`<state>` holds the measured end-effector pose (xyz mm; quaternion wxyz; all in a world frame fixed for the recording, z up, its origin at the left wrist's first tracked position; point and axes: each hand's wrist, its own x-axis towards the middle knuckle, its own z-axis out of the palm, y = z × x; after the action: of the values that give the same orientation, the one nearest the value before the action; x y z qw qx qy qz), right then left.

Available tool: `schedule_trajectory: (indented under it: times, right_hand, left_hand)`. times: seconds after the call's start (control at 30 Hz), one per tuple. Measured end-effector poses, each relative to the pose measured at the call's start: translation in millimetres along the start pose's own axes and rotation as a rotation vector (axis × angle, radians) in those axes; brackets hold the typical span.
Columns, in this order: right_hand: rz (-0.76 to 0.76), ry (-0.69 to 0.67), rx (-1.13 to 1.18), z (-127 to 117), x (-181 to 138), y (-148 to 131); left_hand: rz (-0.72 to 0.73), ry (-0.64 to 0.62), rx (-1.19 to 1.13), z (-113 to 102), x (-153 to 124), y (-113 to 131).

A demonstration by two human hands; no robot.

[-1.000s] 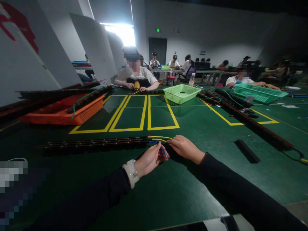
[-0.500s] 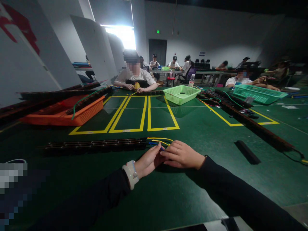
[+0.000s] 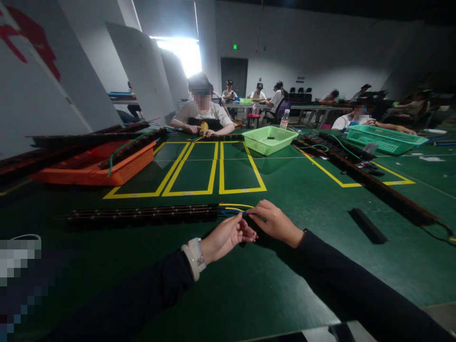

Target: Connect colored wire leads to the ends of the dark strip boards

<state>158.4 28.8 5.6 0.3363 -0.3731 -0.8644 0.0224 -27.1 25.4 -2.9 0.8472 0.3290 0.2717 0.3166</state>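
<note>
A long dark strip (image 3: 142, 214) lies across the green table in front of me, with yellow and blue wires (image 3: 233, 208) coming out of its right end. My left hand (image 3: 228, 235), with a white wristband, is closed in a pinch on the wire ends. My right hand (image 3: 274, 221) meets it from the right, its fingers also pinched on the wires. Both arms wear black sleeves.
An orange basket (image 3: 103, 171) with dark strips sits at the left, a light green basket (image 3: 269, 138) beyond the yellow taped rectangles (image 3: 213, 171), a teal basket (image 3: 384, 137) at the right. More strips (image 3: 374, 183) and a black bar (image 3: 366, 224) lie right. Other people sit at the far edge.
My right hand lay over the left hand's fingertips half a second ago; it has now drawn back a little and pinches the wires beside the left fingers.
</note>
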Motion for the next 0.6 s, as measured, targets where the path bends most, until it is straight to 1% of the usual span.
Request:
schedule_trajectory:
  times: [0.07, 0.13, 0.27, 0.37, 0.47, 0.6]
  right_hand:
    - [0.016, -0.026, 0.001, 1, 0, 2]
    - [-0.007, -0.082, -0.01, 2, 1, 4]
    - [-0.056, -0.204, -0.051, 4, 2, 7]
    - [-0.042, -0.246, -0.094, 6, 3, 8]
    - [-0.021, -0.232, -0.099, 6, 2, 9]
    - [0.062, -0.115, -0.028, 7, 2, 13]
  left_hand:
    - [0.004, -0.032, 0.043, 0, -1, 0]
    - [0.019, -0.05, 0.067, -1, -2, 0]
    - [0.031, -0.061, 0.099, -1, -1, -1]
    - [0.038, -0.072, 0.11, -2, 0, -1]
    - [0.039, -0.074, 0.111, -1, -1, -2]
    - [0.04, -0.059, 0.112, 1, -1, -2]
